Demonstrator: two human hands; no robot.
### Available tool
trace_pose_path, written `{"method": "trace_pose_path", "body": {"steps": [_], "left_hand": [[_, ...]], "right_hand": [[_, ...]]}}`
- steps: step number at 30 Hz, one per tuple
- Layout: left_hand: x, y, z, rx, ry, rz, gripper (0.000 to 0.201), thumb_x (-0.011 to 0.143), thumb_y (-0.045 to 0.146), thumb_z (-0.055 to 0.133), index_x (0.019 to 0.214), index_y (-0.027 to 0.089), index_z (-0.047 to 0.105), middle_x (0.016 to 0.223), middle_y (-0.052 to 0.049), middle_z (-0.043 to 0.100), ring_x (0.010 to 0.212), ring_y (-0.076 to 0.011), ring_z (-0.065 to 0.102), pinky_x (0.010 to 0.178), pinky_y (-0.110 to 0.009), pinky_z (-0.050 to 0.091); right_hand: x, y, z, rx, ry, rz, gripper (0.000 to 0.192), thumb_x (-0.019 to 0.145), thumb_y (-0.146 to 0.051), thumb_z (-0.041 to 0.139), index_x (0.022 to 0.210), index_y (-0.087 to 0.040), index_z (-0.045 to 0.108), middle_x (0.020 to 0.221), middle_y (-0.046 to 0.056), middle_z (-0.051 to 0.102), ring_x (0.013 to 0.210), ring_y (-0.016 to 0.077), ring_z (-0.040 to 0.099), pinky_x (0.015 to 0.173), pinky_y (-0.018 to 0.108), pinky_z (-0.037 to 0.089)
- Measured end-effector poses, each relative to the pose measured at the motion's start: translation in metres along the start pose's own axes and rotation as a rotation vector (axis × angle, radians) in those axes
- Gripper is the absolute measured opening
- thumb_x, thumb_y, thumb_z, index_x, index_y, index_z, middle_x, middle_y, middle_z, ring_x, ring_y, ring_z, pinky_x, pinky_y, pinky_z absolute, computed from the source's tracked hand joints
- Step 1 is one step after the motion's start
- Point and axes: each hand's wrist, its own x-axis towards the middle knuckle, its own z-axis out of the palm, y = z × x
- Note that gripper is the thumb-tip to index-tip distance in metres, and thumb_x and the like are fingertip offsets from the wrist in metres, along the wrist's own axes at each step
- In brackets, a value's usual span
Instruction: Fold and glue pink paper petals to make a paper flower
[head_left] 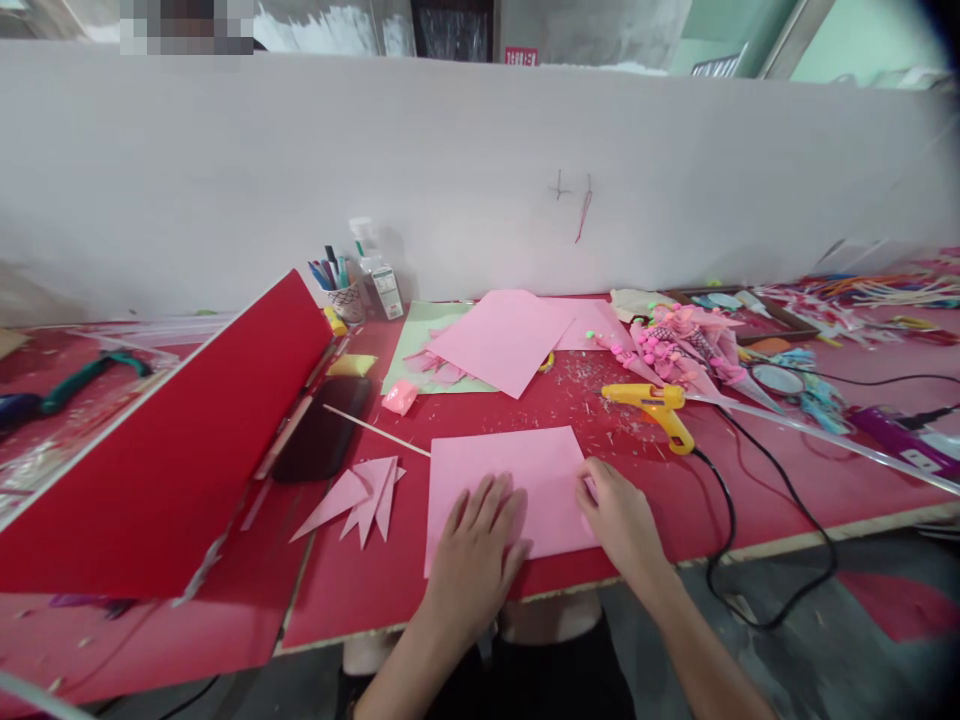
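Observation:
A pink sheet of paper (510,452) lies flat near the table's front edge. My left hand (478,540) rests on its lower middle, fingers stretched out and palm down. At the sheet's right edge, my right hand (619,515) has its fingers curled in and pinches the paper there; the fingertips are partly hidden. Left of the sheet are several folded pink paper points (367,495). A thin pale stick (375,430) reaches to the sheet's upper left corner. Beyond the sheet lie more pink papers (510,335) on a light green sheet (409,345).
A yellow glue gun (649,398) with a black cord lies to the right, before a pile of pink paper cones (694,345). On the left, a red board (187,440) leans beside a dark phone (322,425). A pen cup (345,300) and bottle (367,270) stand behind.

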Motion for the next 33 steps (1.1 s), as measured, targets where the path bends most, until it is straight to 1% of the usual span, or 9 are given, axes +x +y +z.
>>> {"method": "trace_pose_path", "body": {"steps": [2,6,11,14,18,21,24,29,33], "left_hand": [[-0.001,-0.001,0.0,-0.002,-0.002,0.005,0.045,0.086,0.04,0.034,0.129,0.025,0.034,0.137,-0.003,0.033,0.125,-0.0209,0.027,0.1,-0.042,0.026],[-0.002,-0.002,-0.001,-0.014,-0.027,0.0,0.048,0.085,0.043,0.033,0.13,0.027,0.031,0.137,-0.003,0.031,0.125,-0.0232,0.026,0.099,-0.048,0.023],[-0.005,-0.009,0.0,-0.011,-0.033,-0.018,0.05,0.084,0.044,0.036,0.131,0.028,0.029,0.138,-0.001,0.029,0.125,-0.0228,0.026,0.1,-0.045,0.023],[-0.013,-0.02,0.0,0.016,-0.027,-0.016,0.052,0.083,0.044,0.038,0.132,0.028,0.026,0.139,-0.002,0.029,0.125,-0.0224,0.026,0.1,-0.043,0.023],[-0.03,-0.04,-0.004,0.04,-0.04,-0.051,0.052,0.083,0.043,0.039,0.132,0.031,0.025,0.138,-0.001,0.03,0.124,-0.0213,0.029,0.1,-0.041,0.025],[-0.042,-0.056,-0.009,0.059,-0.04,-0.098,0.052,0.082,0.044,0.04,0.131,0.032,0.028,0.137,-0.001,0.033,0.123,-0.0217,0.031,0.099,-0.04,0.026],[-0.051,-0.067,-0.012,0.078,-0.053,-0.135,0.05,0.082,0.044,0.04,0.13,0.032,0.031,0.136,-0.002,0.035,0.122,-0.0232,0.032,0.098,-0.041,0.027],[-0.054,-0.071,-0.014,0.087,-0.104,-0.148,0.047,0.083,0.045,0.038,0.129,0.034,0.032,0.136,-0.002,0.033,0.124,-0.0226,0.03,0.098,-0.042,0.027],[-0.054,-0.071,-0.014,0.111,-0.105,-0.139,0.048,0.084,0.044,0.035,0.13,0.033,0.029,0.136,-0.002,0.033,0.124,-0.0222,0.029,0.099,-0.043,0.026]], "right_hand": [[-0.001,-0.003,-0.001,-0.036,-0.008,0.018,0.01,0.079,-0.019,0.042,0.082,-0.018,0.052,0.078,0.004,0.062,0.073,0.0162,0.059,0.053,0.022,0.034],[-0.002,-0.01,-0.003,-0.147,-0.012,0.061,0.011,0.082,-0.015,0.039,0.083,-0.017,0.049,0.078,0.005,0.061,0.075,0.0167,0.059,0.052,0.022,0.033],[-0.003,-0.015,-0.004,-0.272,-0.032,0.07,0.012,0.084,-0.015,0.036,0.087,-0.018,0.048,0.079,0.005,0.06,0.074,0.0177,0.059,0.05,0.023,0.032],[-0.003,-0.015,-0.005,-0.285,-0.047,0.046,0.013,0.083,-0.014,0.037,0.09,-0.017,0.048,0.082,0.006,0.06,0.076,0.018,0.059,0.05,0.023,0.033],[-0.003,-0.013,-0.004,-0.287,-0.046,0.033,0.014,0.083,-0.013,0.036,0.091,-0.018,0.047,0.085,0.006,0.06,0.077,0.0172,0.059,0.05,0.022,0.034],[-0.003,-0.011,-0.001,-0.297,-0.041,0.022,0.016,0.084,-0.013,0.035,0.091,-0.018,0.047,0.084,0.006,0.06,0.076,0.0163,0.058,0.05,0.022,0.034],[-0.003,-0.009,0.001,-0.299,-0.049,0.005,0.016,0.085,-0.013,0.034,0.093,-0.017,0.047,0.085,0.006,0.059,0.077,0.0172,0.058,0.05,0.023,0.034],[-0.003,-0.011,-0.001,-0.317,-0.056,0.004,0.017,0.085,-0.012,0.035,0.097,-0.017,0.047,0.087,0.007,0.058,0.079,0.0175,0.057,0.05,0.023,0.034],[-0.005,-0.016,-0.004,-0.389,-0.023,-0.033,0.02,0.083,-0.009,0.034,0.096,-0.017,0.048,0.089,0.007,0.057,0.081,0.0179,0.056,0.05,0.022,0.035]]}}
